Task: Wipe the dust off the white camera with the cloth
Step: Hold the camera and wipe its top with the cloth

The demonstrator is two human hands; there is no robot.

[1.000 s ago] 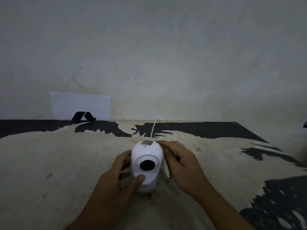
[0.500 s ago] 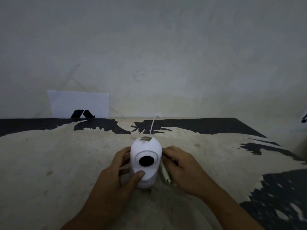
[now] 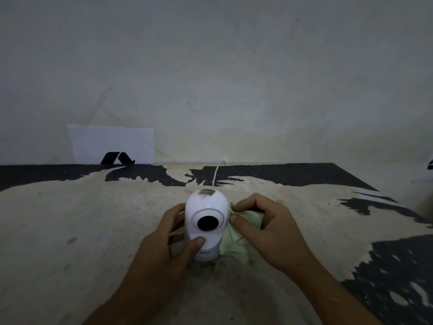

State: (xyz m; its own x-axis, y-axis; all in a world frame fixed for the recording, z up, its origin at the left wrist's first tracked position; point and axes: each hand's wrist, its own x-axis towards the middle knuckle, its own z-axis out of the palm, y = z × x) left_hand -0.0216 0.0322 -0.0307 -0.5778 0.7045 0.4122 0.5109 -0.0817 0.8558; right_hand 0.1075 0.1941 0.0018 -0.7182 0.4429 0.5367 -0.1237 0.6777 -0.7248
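Right hand (image 3: 269,231) pinches the pale green cloth (image 3: 236,240) between thumb and fingers, against the camera's right side. Left hand (image 3: 168,245) wraps the camera (image 3: 206,221), thumb on its front below the lens; camera stands near the middle of the worktop (image 3: 70,231), cable (image 3: 216,172) running to the far edge. Risks: a hard wipe could tip it; a tugged cable might shift it. Smooth, rounded white shell, brown dust patch (image 3: 207,192) on top. Cloth thin, limp.
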